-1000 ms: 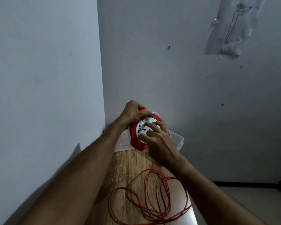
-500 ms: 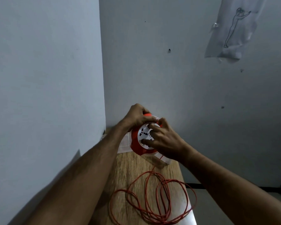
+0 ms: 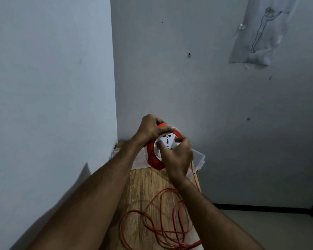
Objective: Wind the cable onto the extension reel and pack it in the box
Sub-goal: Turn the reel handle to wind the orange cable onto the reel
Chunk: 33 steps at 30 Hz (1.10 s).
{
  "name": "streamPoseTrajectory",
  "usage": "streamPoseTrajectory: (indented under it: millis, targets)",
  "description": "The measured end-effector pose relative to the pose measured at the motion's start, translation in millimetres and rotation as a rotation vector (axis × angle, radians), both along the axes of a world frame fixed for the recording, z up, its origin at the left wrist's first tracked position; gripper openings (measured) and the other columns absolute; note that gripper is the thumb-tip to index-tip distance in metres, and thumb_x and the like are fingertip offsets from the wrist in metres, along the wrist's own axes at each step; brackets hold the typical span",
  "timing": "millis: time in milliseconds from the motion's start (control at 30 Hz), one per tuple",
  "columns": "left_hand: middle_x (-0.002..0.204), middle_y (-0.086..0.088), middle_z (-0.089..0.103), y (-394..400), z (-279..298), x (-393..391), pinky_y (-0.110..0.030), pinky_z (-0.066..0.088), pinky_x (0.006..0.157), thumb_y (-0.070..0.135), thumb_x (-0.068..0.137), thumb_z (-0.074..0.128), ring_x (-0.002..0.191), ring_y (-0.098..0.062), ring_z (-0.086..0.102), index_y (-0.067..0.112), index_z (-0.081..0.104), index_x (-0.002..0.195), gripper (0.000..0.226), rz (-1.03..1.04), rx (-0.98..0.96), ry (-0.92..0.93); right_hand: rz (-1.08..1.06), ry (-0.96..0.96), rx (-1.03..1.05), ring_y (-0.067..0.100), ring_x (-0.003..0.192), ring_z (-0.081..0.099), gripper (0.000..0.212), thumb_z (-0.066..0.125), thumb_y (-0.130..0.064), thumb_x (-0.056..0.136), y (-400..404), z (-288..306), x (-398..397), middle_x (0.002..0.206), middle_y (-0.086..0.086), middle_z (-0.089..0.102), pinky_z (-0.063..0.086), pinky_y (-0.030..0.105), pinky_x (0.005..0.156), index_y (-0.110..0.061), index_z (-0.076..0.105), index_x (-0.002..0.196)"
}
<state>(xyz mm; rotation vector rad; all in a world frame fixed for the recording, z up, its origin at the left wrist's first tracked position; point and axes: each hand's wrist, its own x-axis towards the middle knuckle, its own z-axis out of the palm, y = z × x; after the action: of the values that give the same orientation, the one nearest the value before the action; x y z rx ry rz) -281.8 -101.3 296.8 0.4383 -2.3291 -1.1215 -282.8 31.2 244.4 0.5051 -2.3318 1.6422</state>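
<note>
The round orange extension reel (image 3: 153, 158) with a white socket face (image 3: 167, 139) is held up over a clear plastic box (image 3: 199, 158) at the far end of a narrow wooden table (image 3: 145, 184). My left hand (image 3: 149, 129) grips the reel's upper rim. My right hand (image 3: 176, 156) grips the white centre part with curled fingers. A thin orange cable (image 3: 163, 226) runs from under my right hand down to a loose tangle of loops on the table near me.
The table sits in a corner, with a pale wall (image 3: 52, 87) close on the left and another behind. A plastic sheet with a line drawing (image 3: 257, 33) hangs on the back wall. To the right lies floor with a dark skirting strip (image 3: 260, 207).
My right hand has turned on the white centre of the reel, fingers shifting round it. The socket face has rotated. The cable loops on the table have shifted slightly.
</note>
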Motion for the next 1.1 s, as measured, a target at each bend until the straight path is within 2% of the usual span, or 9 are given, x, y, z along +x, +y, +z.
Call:
streamPoseTrajectory:
  millis: [133, 233, 300, 400, 500, 600, 733, 900, 1100]
  targets:
    - [0.102, -0.007, 0.079, 8, -3, -4, -0.016, 0.052, 0.068, 0.04, 0.08, 0.083, 0.08, -0.013, 0.07, 0.008, 0.08, 0.104, 0.04, -0.004, -0.083, 0.012, -0.123, -0.652, -0.381, 0.026, 0.1, 0.07, 0.055, 0.083, -0.045, 0.08, -18, 6, 2, 0.11, 0.006, 0.067, 0.061, 0.043, 0.086, -0.013, 0.057, 0.117]
    - [0.101, -0.008, 0.079, 6, -6, -2, -0.016, 0.053, 0.065, 0.039, 0.081, 0.082, 0.075, -0.011, 0.068, 0.007, 0.079, 0.105, 0.039, 0.004, -0.096, -0.003, -0.033, -0.757, -0.463, 0.025, 0.094, 0.071, 0.034, 0.082, -0.032, 0.084, -15, 10, 0, 0.1, 0.004, 0.068, 0.062, 0.046, 0.084, -0.011, 0.058, 0.098]
    - [0.094, -0.006, 0.079, -1, -7, -1, -0.029, 0.062, 0.07, 0.04, 0.08, 0.083, 0.074, -0.012, 0.071, 0.009, 0.081, 0.098, 0.036, 0.02, -0.023, 0.011, 0.036, -0.374, -0.226, 0.021, 0.088, 0.072, 0.022, 0.079, -0.025, 0.086, -6, 7, 1, 0.097, 0.003, 0.071, 0.063, 0.038, 0.078, -0.013, 0.064, 0.096]
    - [0.097, -0.004, 0.079, -6, -6, 1, -0.031, 0.061, 0.077, 0.039, 0.082, 0.082, 0.079, -0.015, 0.073, 0.011, 0.081, 0.101, 0.034, 0.0, 0.014, -0.01, 0.211, 0.587, 0.186, 0.02, 0.077, 0.071, 0.011, 0.066, -0.017, 0.09, 19, 0, -6, 0.089, 0.007, 0.075, 0.062, 0.035, 0.069, -0.01, 0.069, 0.097]
    - [0.098, -0.003, 0.079, -7, -2, 2, -0.029, 0.059, 0.076, 0.038, 0.083, 0.081, 0.081, -0.016, 0.073, 0.012, 0.08, 0.103, 0.033, -0.039, 0.008, -0.042, 0.453, 1.039, 0.643, 0.031, 0.119, 0.064, 0.025, 0.076, -0.016, 0.082, 36, 0, -26, 0.103, 0.009, 0.076, 0.049, 0.059, 0.099, -0.018, 0.071, 0.107]
    - [0.092, 0.001, 0.079, -7, 1, 3, -0.029, 0.06, 0.074, 0.038, 0.083, 0.081, 0.077, -0.014, 0.074, 0.014, 0.081, 0.1, 0.03, -0.069, 0.038, -0.063, 0.502, 1.126, 0.977, 0.034, 0.143, 0.042, 0.048, 0.084, -0.023, 0.078, 45, 7, -41, 0.122, 0.009, 0.072, 0.024, 0.063, 0.112, -0.026, 0.068, 0.123]
    - [0.087, 0.003, 0.079, -5, 2, 5, -0.033, 0.063, 0.075, 0.039, 0.081, 0.082, 0.075, -0.015, 0.076, 0.015, 0.081, 0.097, 0.029, -0.114, 0.063, -0.082, 0.486, 1.243, 1.139, 0.038, 0.138, 0.045, 0.068, 0.086, -0.032, 0.078, 48, 16, -47, 0.133, 0.015, 0.066, 0.03, 0.062, 0.107, -0.029, 0.056, 0.139]
    - [0.081, 0.003, 0.079, 0, 3, 7, -0.027, 0.061, 0.068, 0.038, 0.077, 0.086, 0.071, -0.013, 0.076, 0.013, 0.082, 0.092, 0.03, -0.145, 0.044, -0.089, 0.426, 1.445, 1.021, 0.033, 0.119, 0.059, 0.049, 0.077, -0.029, 0.083, 48, 16, -53, 0.111, 0.012, 0.073, 0.033, 0.055, 0.099, -0.03, 0.062, 0.13]
    - [0.097, -0.003, 0.079, -2, 8, 6, -0.032, 0.062, 0.079, 0.041, 0.079, 0.084, 0.079, -0.013, 0.074, 0.011, 0.08, 0.103, 0.039, -0.087, -0.012, -0.057, 0.325, 1.184, 0.785, 0.028, 0.08, 0.071, 0.067, 0.085, -0.045, 0.066, 35, 10, -50, 0.095, 0.012, 0.076, 0.049, 0.044, 0.085, -0.02, 0.068, 0.126]
